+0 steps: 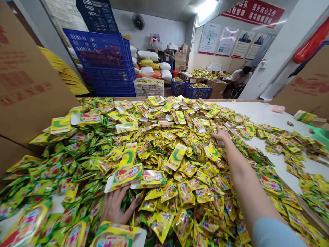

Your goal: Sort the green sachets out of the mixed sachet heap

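In the head view, the left hand lies palm down with its fingers spread wide on the heap of glossy yellow-green foil packets, its fingertips touching a flat white-edged yellow packet just beyond them. The right hand reaches far across the heap with its fingers resting on packets; whether it grips any cannot be told.

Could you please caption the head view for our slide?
Left hand touches flat cards while the right hand reaches across a heap of yellow packets on the table.
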A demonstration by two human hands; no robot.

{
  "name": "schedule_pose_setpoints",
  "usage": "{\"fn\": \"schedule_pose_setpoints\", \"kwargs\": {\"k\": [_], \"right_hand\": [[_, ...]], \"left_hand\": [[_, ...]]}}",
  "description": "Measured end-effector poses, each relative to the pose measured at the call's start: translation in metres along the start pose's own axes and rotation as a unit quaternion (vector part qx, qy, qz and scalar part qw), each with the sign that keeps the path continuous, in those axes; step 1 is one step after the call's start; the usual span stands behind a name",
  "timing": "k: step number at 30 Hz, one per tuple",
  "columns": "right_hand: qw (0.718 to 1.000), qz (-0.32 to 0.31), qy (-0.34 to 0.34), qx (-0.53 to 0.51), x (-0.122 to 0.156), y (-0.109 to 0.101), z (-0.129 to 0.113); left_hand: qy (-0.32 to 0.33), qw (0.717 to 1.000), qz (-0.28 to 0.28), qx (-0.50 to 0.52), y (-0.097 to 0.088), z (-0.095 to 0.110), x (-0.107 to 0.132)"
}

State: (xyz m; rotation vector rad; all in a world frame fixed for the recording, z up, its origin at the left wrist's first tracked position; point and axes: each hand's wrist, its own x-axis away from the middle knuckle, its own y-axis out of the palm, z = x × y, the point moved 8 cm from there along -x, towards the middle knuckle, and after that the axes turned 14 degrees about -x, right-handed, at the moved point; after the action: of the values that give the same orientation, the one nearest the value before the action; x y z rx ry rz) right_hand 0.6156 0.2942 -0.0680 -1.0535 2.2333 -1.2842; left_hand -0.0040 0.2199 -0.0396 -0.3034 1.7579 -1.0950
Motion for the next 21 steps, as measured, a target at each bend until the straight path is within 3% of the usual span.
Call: {"fn": "schedule_pose_setpoints", "kwargs": {"k": [3,9,16,21], "right_hand": [[0.999,0.02,-0.025,0.021,-0.006,0.004,0.006],[0.995,0.055,-0.07,0.036,0.009,0.007,-0.018],[0.991,0.086,-0.102,-0.029,0.044,-0.032,-0.045],[0.971,0.034,-0.205,-0.12,0.083,-0.056,-0.096]], "left_hand": [[0.005,1.0,0.006,-0.009,0.001,0.0,-0.001],[-0.015,1.0,-0.005,-0.01,-0.003,0.002,-0.009],[-0.033,0.999,-0.002,0.009,-0.014,0.012,-0.016],[-0.026,0.999,-0.031,0.025,-0.012,0.015,-0.02]]}}
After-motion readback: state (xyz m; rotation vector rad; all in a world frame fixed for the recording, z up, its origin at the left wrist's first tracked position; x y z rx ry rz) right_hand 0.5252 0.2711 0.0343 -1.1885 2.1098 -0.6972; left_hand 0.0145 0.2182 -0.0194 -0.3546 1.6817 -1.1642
